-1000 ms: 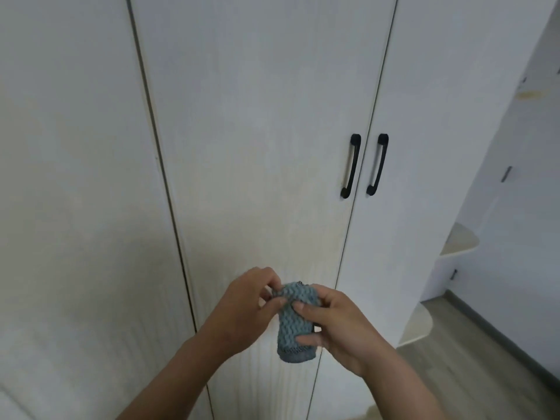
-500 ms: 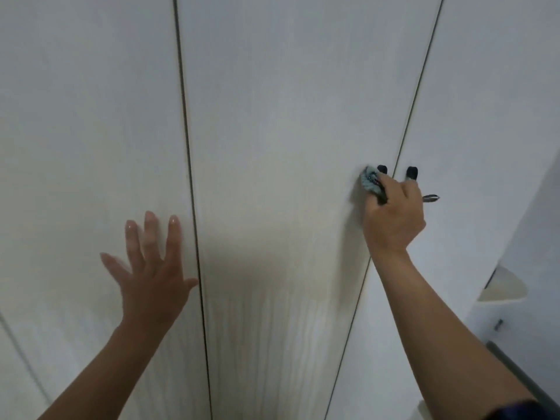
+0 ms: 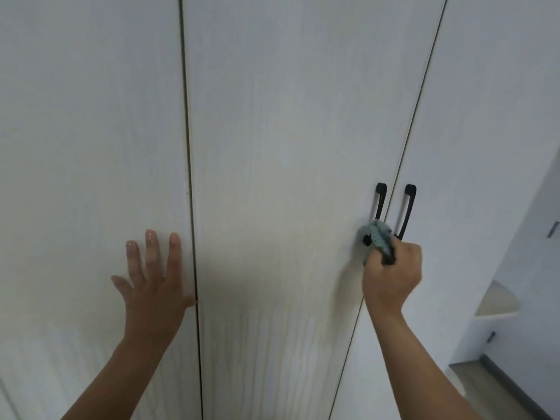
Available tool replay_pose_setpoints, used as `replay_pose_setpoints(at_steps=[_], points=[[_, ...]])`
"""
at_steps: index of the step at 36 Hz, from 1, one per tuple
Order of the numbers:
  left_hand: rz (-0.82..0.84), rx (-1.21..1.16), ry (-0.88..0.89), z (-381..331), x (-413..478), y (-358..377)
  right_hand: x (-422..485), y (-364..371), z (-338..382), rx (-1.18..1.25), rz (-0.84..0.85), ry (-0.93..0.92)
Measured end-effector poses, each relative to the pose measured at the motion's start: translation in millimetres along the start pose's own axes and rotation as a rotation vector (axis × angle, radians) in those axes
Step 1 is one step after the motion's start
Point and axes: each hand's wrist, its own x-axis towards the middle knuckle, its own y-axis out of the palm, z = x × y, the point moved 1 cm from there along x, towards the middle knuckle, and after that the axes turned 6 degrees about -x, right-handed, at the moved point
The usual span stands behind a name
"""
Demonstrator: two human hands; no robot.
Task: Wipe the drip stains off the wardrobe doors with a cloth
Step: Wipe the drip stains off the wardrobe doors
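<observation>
White wardrobe doors fill the view; the middle door (image 3: pixel 278 147) carries faint yellowish drip streaks (image 3: pixel 266 344) running down its lower part. My right hand (image 3: pixel 392 277) grips a bunched blue-grey cloth (image 3: pixel 377 236) and holds it against the middle door at the foot of its black handle (image 3: pixel 380 201). My left hand (image 3: pixel 154 286) lies flat with fingers spread on the left door (image 3: pixel 91 147), its thumb by the gap between the doors.
A second black handle (image 3: pixel 407 207) sits on the right door (image 3: pixel 485 116). Rounded corner shelves (image 3: pixel 497 301) stand at the wardrobe's right end, with a white wall (image 3: pixel 539 237) and wood-look floor (image 3: pixel 491 389) beyond.
The cloth went from both hands to my right hand alone, which has since slid down the handle to its foot. My left hand settled flat on the left door. The view shifted upward.
</observation>
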Motion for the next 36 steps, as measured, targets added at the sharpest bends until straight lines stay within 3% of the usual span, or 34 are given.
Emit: replay_pose_setpoints(at_steps=[3, 8, 11, 15, 21, 24, 29, 32, 36], points=[[0.005, 0.004, 0.010, 0.2, 1.0, -0.8, 42.1, -11.3, 13.1, 0.077, -0.145, 0.025], [-0.013, 0.001, 0.026, 1.8, -0.5, -0.6, 75.1, 6.0, 18.2, 0.026, 0.109, -0.047], [-0.028, -0.004, 0.025, 1.8, -0.8, 0.3, 57.4, 13.3, 7.7, 0.044, 0.112, -0.071], [-0.017, 0.014, 0.010, -0.5, -0.4, 1.1, 20.1, 14.3, -14.2, -0.033, 0.165, -0.018], [-0.025, 0.021, 0.010, -0.7, -0.5, 1.3, -20.0, -0.7, -36.2, -0.020, 0.376, 0.128], [-0.015, 0.021, 0.006, -0.8, -0.8, 0.5, -24.2, -10.8, -19.0, 0.064, 0.289, 0.225], [-0.003, 0.011, 0.005, -0.8, 0.2, -1.8, 17.3, -9.3, 42.5, 0.086, 0.018, -0.104], [-0.004, 0.005, 0.006, 1.1, 0.0, -1.2, 47.6, 7.1, 61.9, 0.053, -0.020, -0.258], [-0.006, 0.009, 0.000, 1.3, -0.8, -0.4, 48.0, 32.3, 56.2, -0.056, -0.004, -0.321]])
